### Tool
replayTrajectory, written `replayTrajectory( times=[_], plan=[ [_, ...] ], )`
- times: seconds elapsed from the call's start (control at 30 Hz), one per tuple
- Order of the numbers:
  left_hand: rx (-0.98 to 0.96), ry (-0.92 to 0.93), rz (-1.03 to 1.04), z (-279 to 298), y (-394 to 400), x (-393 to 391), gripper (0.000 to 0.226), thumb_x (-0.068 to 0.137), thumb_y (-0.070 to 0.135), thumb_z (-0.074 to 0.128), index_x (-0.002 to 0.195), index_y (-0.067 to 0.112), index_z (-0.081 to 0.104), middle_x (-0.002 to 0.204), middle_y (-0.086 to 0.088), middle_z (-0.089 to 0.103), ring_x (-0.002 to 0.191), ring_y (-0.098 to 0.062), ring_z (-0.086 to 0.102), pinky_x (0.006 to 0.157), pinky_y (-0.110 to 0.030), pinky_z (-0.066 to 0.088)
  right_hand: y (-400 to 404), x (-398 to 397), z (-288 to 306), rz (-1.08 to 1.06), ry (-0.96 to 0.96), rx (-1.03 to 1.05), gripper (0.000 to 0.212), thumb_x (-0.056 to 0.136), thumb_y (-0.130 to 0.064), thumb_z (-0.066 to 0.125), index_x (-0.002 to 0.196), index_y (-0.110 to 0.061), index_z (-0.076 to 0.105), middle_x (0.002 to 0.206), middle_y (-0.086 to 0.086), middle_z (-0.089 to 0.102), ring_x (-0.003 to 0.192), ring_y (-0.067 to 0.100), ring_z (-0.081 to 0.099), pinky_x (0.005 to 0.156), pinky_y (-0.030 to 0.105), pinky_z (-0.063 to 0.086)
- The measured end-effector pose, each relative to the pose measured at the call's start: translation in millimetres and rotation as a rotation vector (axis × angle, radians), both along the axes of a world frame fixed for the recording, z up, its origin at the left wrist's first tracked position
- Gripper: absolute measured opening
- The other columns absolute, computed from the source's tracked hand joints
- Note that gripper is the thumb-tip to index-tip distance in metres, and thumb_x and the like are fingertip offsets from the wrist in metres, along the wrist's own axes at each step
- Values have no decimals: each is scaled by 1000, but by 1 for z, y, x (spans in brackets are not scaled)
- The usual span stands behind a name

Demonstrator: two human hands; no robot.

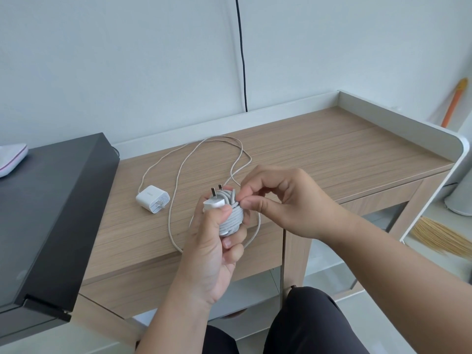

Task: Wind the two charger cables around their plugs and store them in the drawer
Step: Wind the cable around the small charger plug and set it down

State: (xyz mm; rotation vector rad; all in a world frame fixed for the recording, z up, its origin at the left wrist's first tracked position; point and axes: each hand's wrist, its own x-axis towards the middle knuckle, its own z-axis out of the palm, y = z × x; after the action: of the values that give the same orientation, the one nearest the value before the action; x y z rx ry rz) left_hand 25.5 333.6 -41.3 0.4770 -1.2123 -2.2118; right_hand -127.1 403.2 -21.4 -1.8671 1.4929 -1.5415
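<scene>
Above a wooden worktop [332,149], a left hand [217,251] grips a cable-wound white plug [224,210] while the right hand [278,200] pinches the cable's end against the coil. A second charger [152,199] lies on the worktop, its cable [178,169] loose.

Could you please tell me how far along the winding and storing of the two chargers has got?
Nearly done: the left hand grips the first white plug with its grey cable coiled tightly round it; the right hand pinches the cable's end at the coil. Left: the second white plug lies on the wooden desk with its beige cable loose, and nothing is stored yet.
</scene>
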Motion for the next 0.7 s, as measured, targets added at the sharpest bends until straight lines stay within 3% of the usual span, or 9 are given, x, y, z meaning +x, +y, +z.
replayTrajectory(
  times=[0.1, 0.2, 0.27, 0.3, 0.37, 0.47, 0.53, 0.63, 0.7],
  plan=[
    [3, -8, 19, -2, 2, -2, 38, 60, 30, 67, 98, 24, 60, 69, -3, 55, 41, -3, 30, 32, -11, 20, -2, 1, -10, 20, -138, 42, 9, 85, -9, 67, 89, -1, 70, 84, 16, 68, 71, 29, 67, 73, 54, 51],
    [10, -24, 26, -6, 4, -2, 41, 60, 28, 67, 99, 23, 60, 68, -4, 54, 41, -4, 28, 32, -12, 18, -2, 2, -14, 25, -188, 114, 11, 84, -17, 67, 88, -7, 71, 85, 14, 68, 73, 27, 67, 69, 60, 47],
    [12, -43, 26, -9, 5, -2, 44, 60, 28, 67, 103, 22, 58, 69, -4, 52, 42, -4, 28, 32, -12, 18, 0, 2, -12, 53, -196, 188, 9, 88, -10, 65, 89, -2, 69, 83, 18, 69, 76, 3, 68, 70, 52, 51],
    [13, -49, 24, -11, 5, -1, 45, 61, 29, 67, 104, 22, 57, 69, -4, 52, 42, -4, 28, 32, -12, 19, 2, 1, -11, 82, -204, 224, 7, 89, -5, 64, 90, 1, 68, 80, 20, 68, 78, -7, 65, 72, 40, 52],
    [16, -41, 14, -12, 6, -1, 46, 62, 30, 67, 106, 22, 56, 70, -4, 52, 43, -4, 28, 32, -12, 20, 3, 0, -8, 133, -240, 268, 6, 90, 0, 61, 91, 1, 67, 76, 22, 67, 77, -8, 64, 76, 18, 48],
    [27, -2, -9, -9, 4, 0, 41, 65, 31, 68, 104, 25, 59, 72, -3, 53, 44, -4, 30, 32, -11, 19, 3, 1, -10, 171, -350, 211, 7, 88, 0, 62, 93, 0, 67, 74, 23, 64, 71, 16, 64, 76, 27, 51],
    [26, 17, -21, -6, 2, 1, 33, 65, 31, 68, 97, 28, 65, 72, -3, 54, 43, -3, 31, 32, -11, 18, 5, 3, -12, 155, -383, 141, 11, 86, 0, 64, 95, -5, 68, 74, 24, 64, 70, 23, 64, 74, 33, 55],
    [17, 7, -25, -5, 1, 3, 33, 62, 30, 69, 95, 28, 64, 70, -4, 56, 42, -3, 31, 33, -12, 16, 7, 5, -13, 42, -178, 54, 9, 84, -8, 68, 94, -9, 71, 76, 15, 70, 71, 27, 66, 72, 44, 53],
    [7, -8, -15, -5, 2, 4, 35, 60, 29, 69, 95, 27, 63, 69, -4, 57, 41, -3, 30, 34, -12, 15, 8, 6, -10, -27, 6, 24, 6, 85, -10, 69, 90, -11, 73, 77, 0, 70, 71, 16, 62, 69, 33, 49]
  ],
)
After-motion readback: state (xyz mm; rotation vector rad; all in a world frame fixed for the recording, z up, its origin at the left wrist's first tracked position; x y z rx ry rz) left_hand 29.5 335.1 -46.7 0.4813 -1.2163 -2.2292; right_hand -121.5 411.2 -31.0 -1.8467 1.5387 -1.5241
